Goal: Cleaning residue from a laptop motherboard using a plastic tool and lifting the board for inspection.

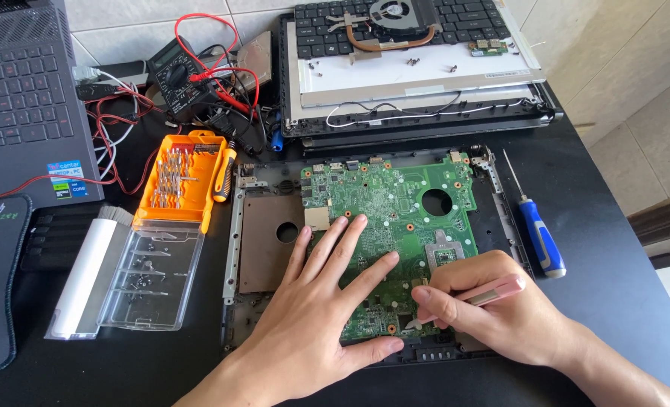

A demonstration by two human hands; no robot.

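pressing a green circuit board (pixel 395 218) flat with one hand while the other works a small tool at its near edge.

nearest, the left hand (pixel 324 301) lies open, fingers spread, on the board, which sits in an opened laptop base (pixel 260 249) on the black table (pixel 614 301). the right hand (pixel 493 313) is closed around a pink tool (pixel 497 292), its tip touching the board. right of the base lies a blue screwdriver (pixel 540 237); left, an orange bit case (pixel 180 181) with its clear lid (pixel 150 275) open. farther back rest a multimeter (pixel 178 79) and a stripped screen panel (pixel 418 83).
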